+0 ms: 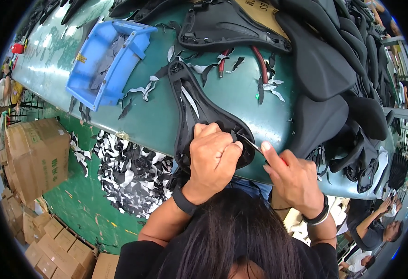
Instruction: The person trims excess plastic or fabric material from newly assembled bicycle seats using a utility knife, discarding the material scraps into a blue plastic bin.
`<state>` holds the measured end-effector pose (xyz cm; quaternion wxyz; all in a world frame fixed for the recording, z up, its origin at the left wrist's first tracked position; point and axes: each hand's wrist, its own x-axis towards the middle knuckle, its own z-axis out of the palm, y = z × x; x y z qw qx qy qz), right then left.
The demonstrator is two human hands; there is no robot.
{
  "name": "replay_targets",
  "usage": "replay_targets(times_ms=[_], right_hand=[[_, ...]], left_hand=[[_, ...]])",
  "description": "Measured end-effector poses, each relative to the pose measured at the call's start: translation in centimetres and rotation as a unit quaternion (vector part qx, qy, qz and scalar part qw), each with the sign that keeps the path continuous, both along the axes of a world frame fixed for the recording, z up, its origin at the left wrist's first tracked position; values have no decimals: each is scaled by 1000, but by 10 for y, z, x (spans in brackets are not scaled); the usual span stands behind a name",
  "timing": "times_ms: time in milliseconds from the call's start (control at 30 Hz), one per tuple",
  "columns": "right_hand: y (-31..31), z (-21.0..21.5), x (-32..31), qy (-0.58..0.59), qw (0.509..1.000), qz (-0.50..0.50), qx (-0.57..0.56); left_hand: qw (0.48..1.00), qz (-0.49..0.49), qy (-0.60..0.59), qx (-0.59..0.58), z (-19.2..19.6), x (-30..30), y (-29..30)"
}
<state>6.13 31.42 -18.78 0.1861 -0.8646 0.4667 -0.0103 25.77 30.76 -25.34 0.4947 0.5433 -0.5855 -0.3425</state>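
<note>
Saddle (pixel 211 110): L hand (pixel 213 156) clenched on it, R hand (pixel 291 176) grips tool (pixel 254 145); box (pixel 36 151) w/ green print.

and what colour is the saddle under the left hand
The saddle is black, best seen in the head view.

Head-worn fisheye, close above hands (pixel 215 156), facing down.

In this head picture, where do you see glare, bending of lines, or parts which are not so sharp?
Head view: white glare on the green tabletop, at its far left and right of the upturned bicycle saddle; head view: fisheye bowing of the table's near edge, black outer rim; head view: left hand and right hand fairly sharp, co-worker at lower right softer.
</note>
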Motion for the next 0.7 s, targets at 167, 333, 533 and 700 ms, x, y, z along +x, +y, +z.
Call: replay_targets(times_ms=[167,333,533,700], right_hand=[[42,-28,1,-47,993,-110,-2],[53,-40,10,-205,957,-204,26],[37,-23,-1,-299,922,-232,77],[52,-28,-12,-409,829,-344,164]], left_hand=[[910,31,395,123,9,6,-6],[930,-21,323,176,28,7,-12],[841,-341,-413,-71,40,63,-68],[874,-288,-376,112,77,72,-64]])
